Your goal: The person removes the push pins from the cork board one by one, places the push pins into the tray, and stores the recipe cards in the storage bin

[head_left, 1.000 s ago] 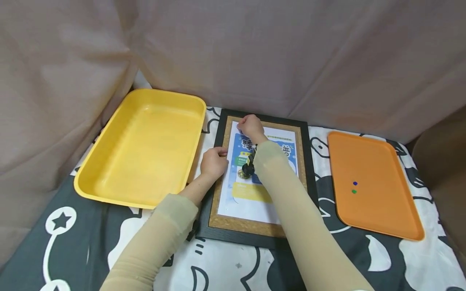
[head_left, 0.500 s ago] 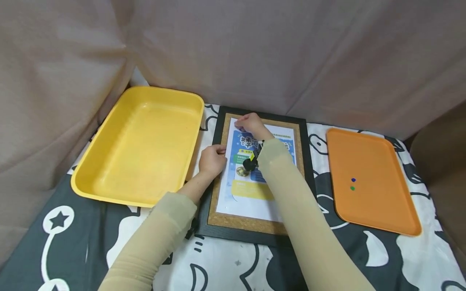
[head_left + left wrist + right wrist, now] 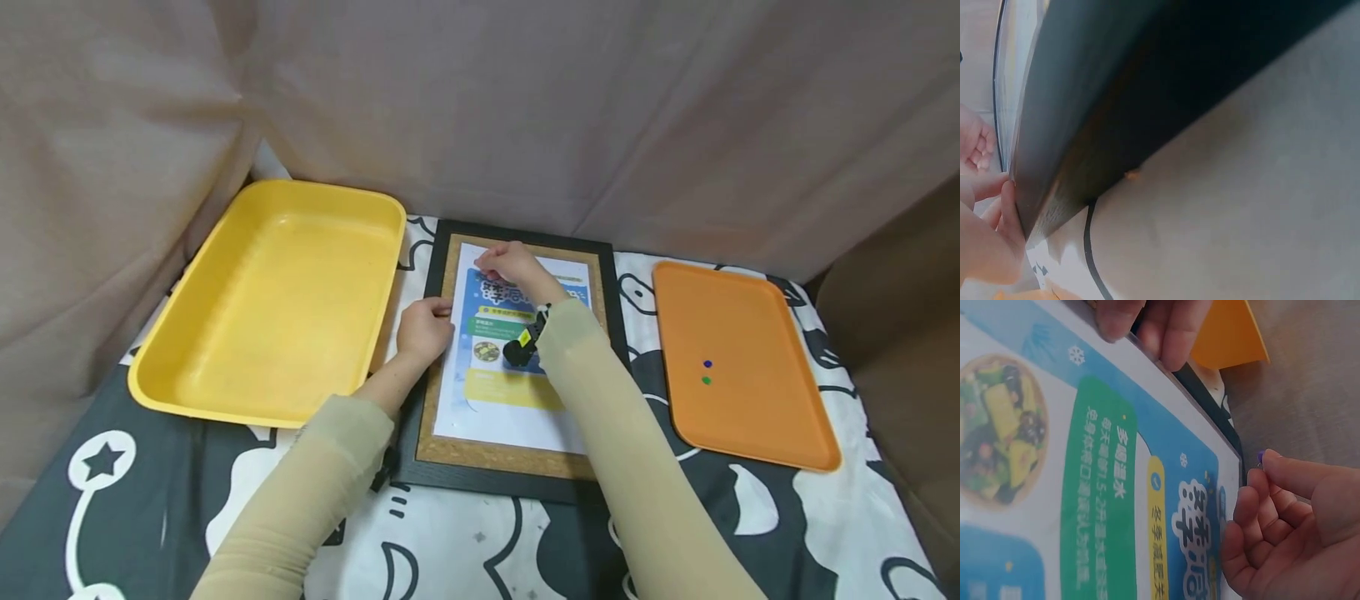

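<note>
A blue, white and yellow printed poster (image 3: 525, 421) lies on the cork board (image 3: 487, 454), inside its black frame (image 3: 487, 482). In the head view my left hand (image 3: 424, 330) is at the poster's left edge; thumb and fingers appear to pinch that edge. Over the poster's upper left part, my right hand (image 3: 513, 267) is just in from the corner. Its thumb and forefinger pinch a small purple push pin (image 3: 1260, 457), which is plain only in the right wrist view. The other right fingers curl toward the palm. The cork's right side is partly hidden by the right arm.
To the left stands a deep yellow tray (image 3: 270, 300). An orange tray (image 3: 757, 400) on the right bears a blue push pin (image 3: 707, 364) and a green push pin (image 3: 707, 380). A patterned cloth (image 3: 450, 542) covers the table, with a brown curtain (image 3: 450, 100) behind.
The view has turned slightly to the right. My right hand has drawn back a little from the poster's top left corner, still with the push pin. The left hand stays at the poster's edge.
</note>
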The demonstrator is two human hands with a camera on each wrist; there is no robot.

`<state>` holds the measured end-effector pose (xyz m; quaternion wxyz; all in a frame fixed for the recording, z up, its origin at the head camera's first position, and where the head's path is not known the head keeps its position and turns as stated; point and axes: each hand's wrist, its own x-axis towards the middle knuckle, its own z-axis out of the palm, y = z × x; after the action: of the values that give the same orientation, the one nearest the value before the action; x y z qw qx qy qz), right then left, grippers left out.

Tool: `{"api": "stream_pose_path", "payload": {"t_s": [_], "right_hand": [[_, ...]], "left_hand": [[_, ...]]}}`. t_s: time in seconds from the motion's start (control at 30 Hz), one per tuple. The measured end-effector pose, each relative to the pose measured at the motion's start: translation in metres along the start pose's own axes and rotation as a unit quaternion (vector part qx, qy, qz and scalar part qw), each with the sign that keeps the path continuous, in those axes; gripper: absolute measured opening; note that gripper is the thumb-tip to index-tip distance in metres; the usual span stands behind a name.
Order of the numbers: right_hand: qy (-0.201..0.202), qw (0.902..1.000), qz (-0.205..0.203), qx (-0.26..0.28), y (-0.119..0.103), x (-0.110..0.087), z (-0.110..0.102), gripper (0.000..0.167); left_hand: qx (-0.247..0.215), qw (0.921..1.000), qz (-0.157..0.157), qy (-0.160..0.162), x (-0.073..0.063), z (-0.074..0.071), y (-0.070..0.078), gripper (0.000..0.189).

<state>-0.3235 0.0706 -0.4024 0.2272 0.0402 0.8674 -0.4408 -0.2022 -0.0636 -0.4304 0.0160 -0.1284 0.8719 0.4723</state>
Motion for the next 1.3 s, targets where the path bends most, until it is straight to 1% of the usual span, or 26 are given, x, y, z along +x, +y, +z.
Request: {"api": "stream_pose_path", "payload": {"t_s": [0.27, 0.53, 0.77, 0.93, 1.13, 1.3], "right_hand": [[-0.01, 0.9999, -0.004, 0.011, 0.009, -0.012, -0.013, 0.022], [-0.026, 0.9995, -0.018, -0.001, 0.02, -0.028, -0.03, 0.029], [-0.046, 0.9986, -0.018, 0.019, 0.031, -0.044, -0.044, 0.032], [-0.058, 0.998, -0.023, 0.012, 0.045, -0.058, -0.058, 0.033], [-0.051, 0.998, -0.038, 0.0, 0.068, -0.073, -0.078, 0.032], [-0.069, 0.9962, -0.052, 0.006, 0.091, -0.089, -0.094, 0.03]], "left_hand": [[0.003, 1.0, -0.003, 0.002, 0.005, 0.0, -0.002, 0.034], [0.007, 0.9999, -0.008, -0.003, 0.012, 0.001, -0.004, 0.033], [0.002, 1.0, -0.008, -0.003, 0.017, 0.002, -0.005, 0.034], [0.003, 0.9999, -0.009, -0.005, 0.019, 0.002, -0.006, 0.034], [0.008, 0.9999, -0.011, -0.002, 0.021, 0.0, -0.006, 0.033], [0.008, 0.9999, -0.01, -0.002, 0.022, 0.0, -0.005, 0.033]]}}
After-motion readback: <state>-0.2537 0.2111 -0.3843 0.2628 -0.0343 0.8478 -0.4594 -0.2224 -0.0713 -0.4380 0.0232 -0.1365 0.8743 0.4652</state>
